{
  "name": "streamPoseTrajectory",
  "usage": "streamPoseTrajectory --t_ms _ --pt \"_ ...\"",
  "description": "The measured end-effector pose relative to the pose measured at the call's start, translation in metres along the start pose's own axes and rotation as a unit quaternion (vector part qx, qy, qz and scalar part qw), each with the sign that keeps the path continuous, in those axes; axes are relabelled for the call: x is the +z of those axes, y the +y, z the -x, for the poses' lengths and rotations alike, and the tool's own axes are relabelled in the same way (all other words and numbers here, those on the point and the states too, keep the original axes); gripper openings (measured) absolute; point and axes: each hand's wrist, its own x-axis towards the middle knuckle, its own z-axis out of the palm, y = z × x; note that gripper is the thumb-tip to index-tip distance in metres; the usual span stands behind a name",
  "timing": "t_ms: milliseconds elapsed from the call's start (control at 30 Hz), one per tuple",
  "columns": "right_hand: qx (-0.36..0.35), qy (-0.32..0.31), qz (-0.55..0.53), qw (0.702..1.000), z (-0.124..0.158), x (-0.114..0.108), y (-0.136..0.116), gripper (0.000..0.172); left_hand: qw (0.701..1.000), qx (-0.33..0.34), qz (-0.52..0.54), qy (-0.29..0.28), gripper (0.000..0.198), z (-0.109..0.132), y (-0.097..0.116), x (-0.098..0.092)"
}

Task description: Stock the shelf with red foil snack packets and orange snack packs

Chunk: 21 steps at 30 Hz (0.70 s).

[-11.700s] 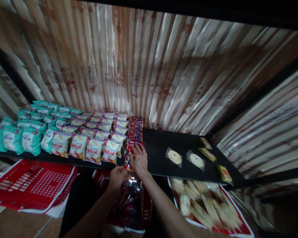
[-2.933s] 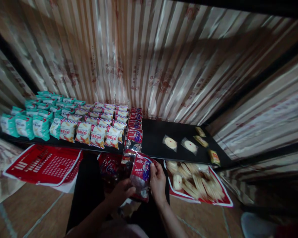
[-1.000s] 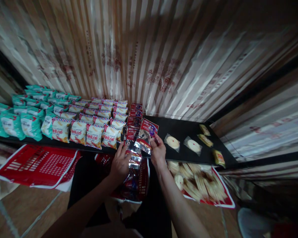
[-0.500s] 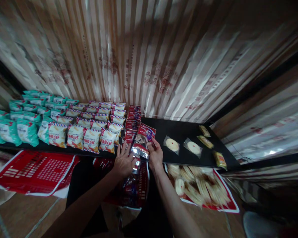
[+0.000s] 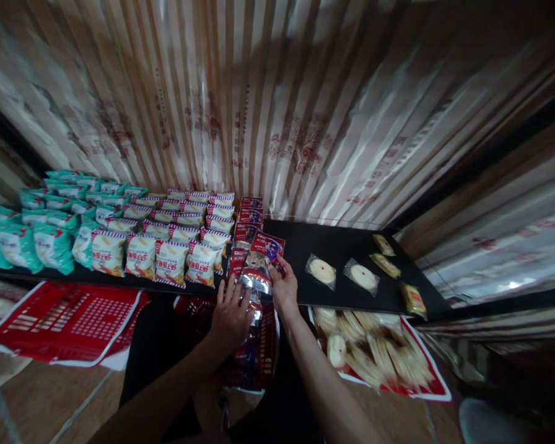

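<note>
A red-and-silver snack packet point(image 5: 259, 259) with a purple print and a clear window is pinched at its right edge by my right hand point(image 5: 284, 288). It lies over the front of a column of matching red packets point(image 5: 248, 217) on the black shelf. My left hand point(image 5: 232, 311) has its fingers outstretched at the shelf's front edge, tips by the lowest red packet point(image 5: 237, 262). Whether the left fingers touch it I cannot tell. Below my hands, a red bag point(image 5: 268, 351) contains more shiny packets, partly hidden by my left arm.
White chip bags point(image 5: 170, 262) and teal bags point(image 5: 53, 246) stand in rows on the left. Rightward on the black shelf point(image 5: 300, 237) lie two round wrapped pieces point(image 5: 322, 271) and several yellow packets point(image 5: 414, 300). A red bag of wrapped pieces point(image 5: 379, 357) sits below. Striped curtain hangs behind.
The red-and-silver packet has shifted slightly left and turned straighter, in line with the column, and my right hand moved with it. My left hand stays nearly in place.
</note>
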Motion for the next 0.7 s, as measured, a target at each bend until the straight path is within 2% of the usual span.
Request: streamPoseTrajectory --t_ms 133,300,500,700 --pt "-0.013 -0.016 0.024 1.000 -0.005 0.007 0.001 0.058 1.000 0.013 0.001 0.001 0.045 0.010 0.001 -0.001" --pt "-0.040 -0.042 0.075 0.996 -0.015 0.018 0.003 0.056 1.000 0.014 -0.005 -0.024 0.049 0.019 0.002 -0.005" --pt "-0.079 -0.077 0.150 0.983 -0.026 0.029 0.004 0.049 0.999 0.013 -0.017 -0.047 0.051 0.023 0.002 -0.008" --pt "-0.097 -0.094 0.213 0.968 -0.037 0.033 0.010 0.049 0.998 0.012 -0.027 -0.060 0.053 0.026 0.004 -0.008"
